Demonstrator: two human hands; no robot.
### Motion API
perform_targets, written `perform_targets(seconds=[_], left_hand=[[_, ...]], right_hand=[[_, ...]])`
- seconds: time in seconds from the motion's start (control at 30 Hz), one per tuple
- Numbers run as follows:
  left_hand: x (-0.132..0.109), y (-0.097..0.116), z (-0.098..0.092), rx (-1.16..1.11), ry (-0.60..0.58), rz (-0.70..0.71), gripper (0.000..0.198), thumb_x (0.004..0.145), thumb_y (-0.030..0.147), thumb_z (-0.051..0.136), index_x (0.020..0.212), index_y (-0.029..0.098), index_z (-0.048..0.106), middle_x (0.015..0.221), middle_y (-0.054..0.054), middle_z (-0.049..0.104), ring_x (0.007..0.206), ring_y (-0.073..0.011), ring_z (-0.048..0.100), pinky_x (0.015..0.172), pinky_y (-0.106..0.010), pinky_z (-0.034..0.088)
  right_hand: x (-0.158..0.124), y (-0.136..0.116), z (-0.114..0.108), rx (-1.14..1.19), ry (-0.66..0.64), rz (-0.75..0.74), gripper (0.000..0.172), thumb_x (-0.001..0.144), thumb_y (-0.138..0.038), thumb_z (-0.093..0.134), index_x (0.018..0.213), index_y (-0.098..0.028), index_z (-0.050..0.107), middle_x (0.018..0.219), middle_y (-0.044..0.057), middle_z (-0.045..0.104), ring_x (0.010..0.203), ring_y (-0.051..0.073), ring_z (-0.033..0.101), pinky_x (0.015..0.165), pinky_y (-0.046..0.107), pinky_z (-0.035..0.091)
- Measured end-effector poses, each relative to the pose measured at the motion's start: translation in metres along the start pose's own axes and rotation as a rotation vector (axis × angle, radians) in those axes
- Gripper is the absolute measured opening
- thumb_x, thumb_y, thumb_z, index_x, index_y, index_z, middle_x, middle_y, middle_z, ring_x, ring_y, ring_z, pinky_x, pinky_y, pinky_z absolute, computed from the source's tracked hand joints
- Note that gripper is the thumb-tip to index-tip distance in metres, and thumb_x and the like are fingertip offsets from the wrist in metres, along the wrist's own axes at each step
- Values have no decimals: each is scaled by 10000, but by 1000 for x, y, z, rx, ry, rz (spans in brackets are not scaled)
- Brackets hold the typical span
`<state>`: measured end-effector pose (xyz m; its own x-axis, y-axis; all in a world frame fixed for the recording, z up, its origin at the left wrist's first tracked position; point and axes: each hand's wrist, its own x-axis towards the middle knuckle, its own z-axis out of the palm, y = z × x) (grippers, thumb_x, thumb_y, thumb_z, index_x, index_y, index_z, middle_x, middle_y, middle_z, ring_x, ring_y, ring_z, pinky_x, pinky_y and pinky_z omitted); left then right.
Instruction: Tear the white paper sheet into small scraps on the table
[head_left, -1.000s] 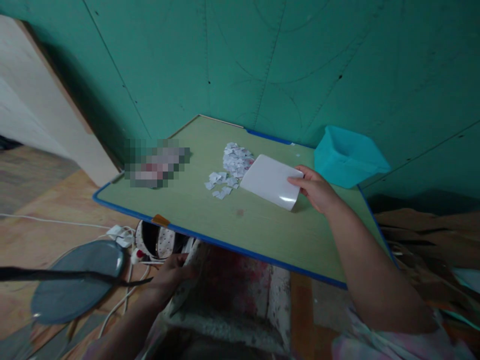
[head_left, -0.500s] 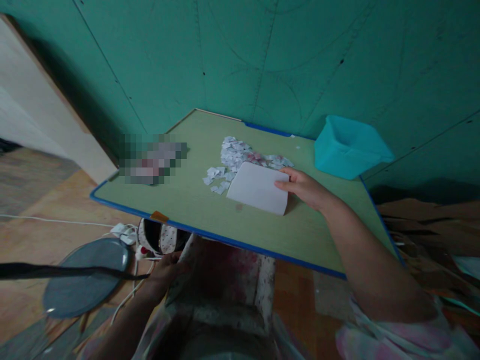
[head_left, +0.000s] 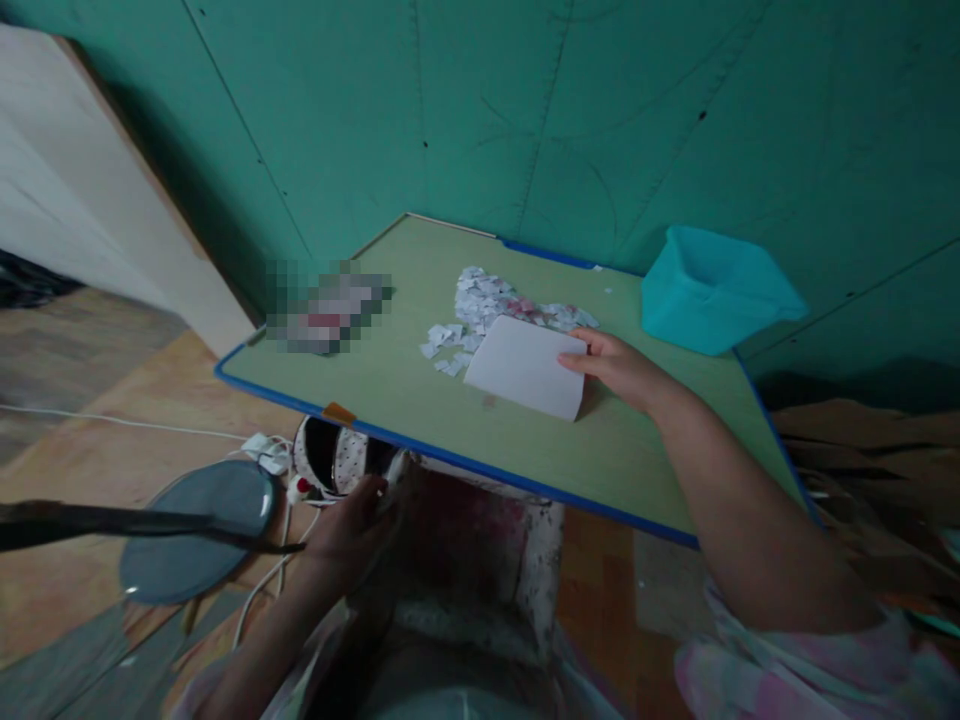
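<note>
My right hand (head_left: 611, 368) grips the right edge of a white sheet of card or thick paper (head_left: 529, 368), thumb on top and fingers behind. The sheet slants over the table, its far left part against a heap of small torn or cut paper pieces (head_left: 480, 300). A pinkish tint shows among some pieces. Below the table's front edge is my left hand (head_left: 352, 530), dim and partly shadowed. Its fingers are curled beside a white-stained frame (head_left: 544, 560); what they hold, if anything, cannot be made out.
A turquoise bin (head_left: 712, 295) stands at the table's (head_left: 637, 455) right rear. A pixelated item (head_left: 330, 315) lies at the left. A dark strap-like strip (head_left: 150, 525) crosses over a grey round lid or tray (head_left: 199, 530). White cables (head_left: 120, 420) run along the floor. A green wall rises behind.
The whole view has shifted slightly, so the table appears farther right and higher. My left hand has risen a little toward the table edge. My right hand still holds the sheet in nearly the same place.
</note>
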<state>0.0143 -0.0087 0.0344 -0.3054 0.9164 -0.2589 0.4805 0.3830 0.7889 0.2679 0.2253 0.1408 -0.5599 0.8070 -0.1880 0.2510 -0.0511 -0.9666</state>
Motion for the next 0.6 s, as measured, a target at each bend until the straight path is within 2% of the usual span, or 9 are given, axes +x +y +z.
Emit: perform_targets(seconds=[0.13,0.27,0.4,0.6], left_hand=[[-3,6,-2,-19,9,20,107,679,307,527,731,228,476,557,61,473,558,-163,456,512,-251,337],[-2,9,5,-133,17,9,117,682,294,510,743,217,446,575,63,437,578,-161,431,520,-253,340],[-1,12,10,-77,50,9,138,680,312,508,759,218,444,548,72,393,549,-156,396,499,-261,311],[-4,19,14,-82,5,-44,171,678,325,486,793,208,438,577,44,449,571,-171,442,504,-263,338]], right_hand=[[1,1,0,6,-2,-2,265,642,-210,598,897,-199,528,839,13,628,686,139,575,607,275,441],[2,4,-3,-29,7,-21,262,637,-228,606,888,-192,539,815,10,625,672,137,571,595,266,436],[3,5,-4,-53,9,-52,238,636,-231,604,861,-187,543,769,5,621,653,138,563,589,267,431],[2,2,-1,-55,33,-33,220,634,-211,600,846,-176,555,750,6,614,644,132,555,573,255,422]])
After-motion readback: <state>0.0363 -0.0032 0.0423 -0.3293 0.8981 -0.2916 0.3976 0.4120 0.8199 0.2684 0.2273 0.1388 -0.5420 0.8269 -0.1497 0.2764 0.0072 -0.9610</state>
